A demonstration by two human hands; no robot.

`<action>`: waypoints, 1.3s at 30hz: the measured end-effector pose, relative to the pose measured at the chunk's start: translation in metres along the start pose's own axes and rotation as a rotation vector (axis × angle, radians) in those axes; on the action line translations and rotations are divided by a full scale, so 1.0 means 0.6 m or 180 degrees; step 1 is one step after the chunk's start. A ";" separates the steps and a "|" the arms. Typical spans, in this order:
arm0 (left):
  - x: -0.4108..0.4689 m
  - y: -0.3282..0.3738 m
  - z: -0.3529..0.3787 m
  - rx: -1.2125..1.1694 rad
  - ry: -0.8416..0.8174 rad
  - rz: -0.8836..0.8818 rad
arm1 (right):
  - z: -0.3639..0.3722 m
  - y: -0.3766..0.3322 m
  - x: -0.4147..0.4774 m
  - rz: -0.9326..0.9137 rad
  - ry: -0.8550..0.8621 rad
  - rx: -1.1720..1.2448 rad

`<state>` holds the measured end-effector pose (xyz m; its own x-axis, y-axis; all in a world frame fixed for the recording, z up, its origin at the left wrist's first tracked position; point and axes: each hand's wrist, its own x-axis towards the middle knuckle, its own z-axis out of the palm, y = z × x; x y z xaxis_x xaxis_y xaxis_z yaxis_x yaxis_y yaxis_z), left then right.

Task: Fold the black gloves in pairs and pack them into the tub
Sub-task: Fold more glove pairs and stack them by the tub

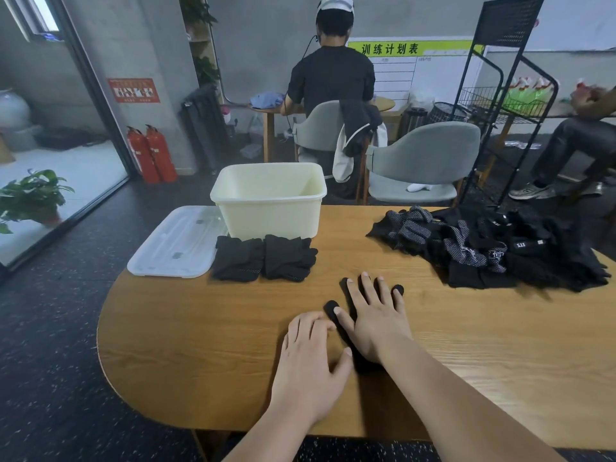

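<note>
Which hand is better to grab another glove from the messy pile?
Probably the right hand. The pile lies on its side of the table, while the left hand sits farther away and could hold the flat glove down.

The right hand (373, 323) lies flat with spread fingers on a black glove (330, 308) on the wooden table (200, 345), and the left hand (310, 358) rests just beside it, its fingertips at the glove's edge. Two folded pairs (263, 261) lie side by side, touching the front of the cream tub (266, 218), with the clear lid (176, 245) on their left. A pile of loose gloves (493, 251) lies at the right.
</note>
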<state>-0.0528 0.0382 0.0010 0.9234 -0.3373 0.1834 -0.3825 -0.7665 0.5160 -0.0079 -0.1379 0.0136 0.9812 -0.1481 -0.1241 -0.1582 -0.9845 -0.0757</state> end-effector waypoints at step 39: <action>-0.022 0.010 -0.005 0.0250 -0.0082 0.0913 | 0.039 0.139 -0.212 -0.1540 0.1377 0.0912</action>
<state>-0.0669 0.0396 0.0039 0.7764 -0.5592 0.2906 -0.6300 -0.6775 0.3796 -0.1483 -0.1992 0.0001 0.8953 0.2172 0.3890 0.3419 -0.8946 -0.2876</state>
